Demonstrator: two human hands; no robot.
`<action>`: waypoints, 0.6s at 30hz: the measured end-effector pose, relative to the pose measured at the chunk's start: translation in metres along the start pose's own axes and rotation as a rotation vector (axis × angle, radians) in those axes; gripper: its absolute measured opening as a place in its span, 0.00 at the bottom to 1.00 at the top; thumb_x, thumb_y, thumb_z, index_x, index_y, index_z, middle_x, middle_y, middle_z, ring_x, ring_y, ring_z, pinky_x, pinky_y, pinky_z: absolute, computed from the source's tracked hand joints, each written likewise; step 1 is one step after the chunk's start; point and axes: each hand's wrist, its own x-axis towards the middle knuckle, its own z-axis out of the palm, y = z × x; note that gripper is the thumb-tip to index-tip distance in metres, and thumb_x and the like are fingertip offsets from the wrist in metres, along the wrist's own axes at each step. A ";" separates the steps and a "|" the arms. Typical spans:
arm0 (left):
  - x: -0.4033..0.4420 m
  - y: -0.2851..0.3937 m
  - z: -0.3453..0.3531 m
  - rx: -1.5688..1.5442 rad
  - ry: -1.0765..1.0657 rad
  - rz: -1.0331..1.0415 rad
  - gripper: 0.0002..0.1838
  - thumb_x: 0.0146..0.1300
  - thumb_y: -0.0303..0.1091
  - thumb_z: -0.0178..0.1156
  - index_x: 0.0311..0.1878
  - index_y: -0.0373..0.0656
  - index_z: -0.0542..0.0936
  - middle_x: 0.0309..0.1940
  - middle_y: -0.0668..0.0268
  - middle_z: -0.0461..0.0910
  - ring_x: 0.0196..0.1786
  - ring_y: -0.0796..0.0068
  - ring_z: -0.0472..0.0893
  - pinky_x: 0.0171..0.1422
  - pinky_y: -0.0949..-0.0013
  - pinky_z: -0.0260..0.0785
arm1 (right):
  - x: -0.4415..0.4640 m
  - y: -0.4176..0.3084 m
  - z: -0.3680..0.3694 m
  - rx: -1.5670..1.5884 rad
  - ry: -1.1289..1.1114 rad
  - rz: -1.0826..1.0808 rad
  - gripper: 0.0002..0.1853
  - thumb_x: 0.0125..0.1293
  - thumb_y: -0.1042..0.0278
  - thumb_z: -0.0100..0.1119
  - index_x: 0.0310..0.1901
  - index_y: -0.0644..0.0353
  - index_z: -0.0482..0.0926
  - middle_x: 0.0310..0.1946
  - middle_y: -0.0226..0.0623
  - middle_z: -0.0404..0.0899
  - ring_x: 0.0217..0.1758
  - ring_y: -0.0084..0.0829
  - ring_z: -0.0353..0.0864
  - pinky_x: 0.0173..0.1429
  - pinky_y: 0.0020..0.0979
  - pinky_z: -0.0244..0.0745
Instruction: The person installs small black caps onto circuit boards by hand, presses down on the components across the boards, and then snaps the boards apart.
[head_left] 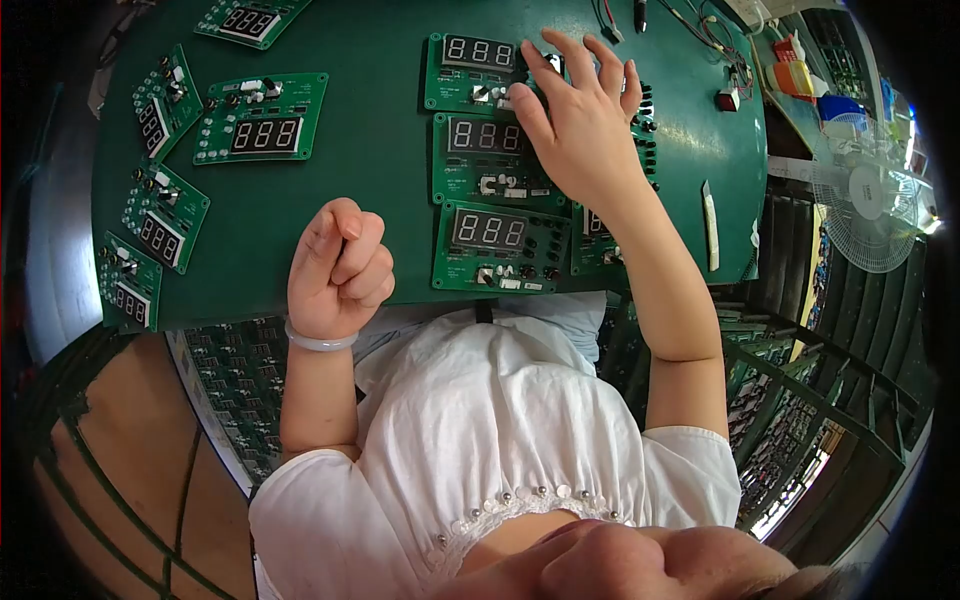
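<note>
My right hand [585, 125] is palm down over the upper circuit boards, fingers spread, with the thumb and index fingertip near the right side of the top board [478, 72]. It partly hides that board and parts behind it. Directly below are a second board [470, 175] and a third board [475, 245], each with a three-digit display. Another board [592, 255] shows partly beside my right forearm. My left hand [340, 268] is closed, fingers curled and pressed together, above the table's near edge, touching no board; what it holds, if anything, is hidden.
On the green table [380, 200], several boards lie at the left, including a larger one [262, 118]. Wires [705, 45] and a red-and-black part [728, 99] are at the back right. A pale strip [711, 225] lies at the right; a fan [868, 192] stands beyond.
</note>
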 end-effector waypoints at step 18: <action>0.000 0.000 0.001 -0.027 0.010 -0.001 0.13 0.80 0.39 0.46 0.49 0.39 0.74 0.23 0.73 0.58 0.19 0.86 0.53 0.20 0.78 0.43 | -0.016 -0.004 -0.016 0.052 -0.046 0.014 0.31 0.68 0.48 0.55 0.64 0.64 0.73 0.70 0.44 0.62 0.74 0.53 0.56 0.76 0.62 0.38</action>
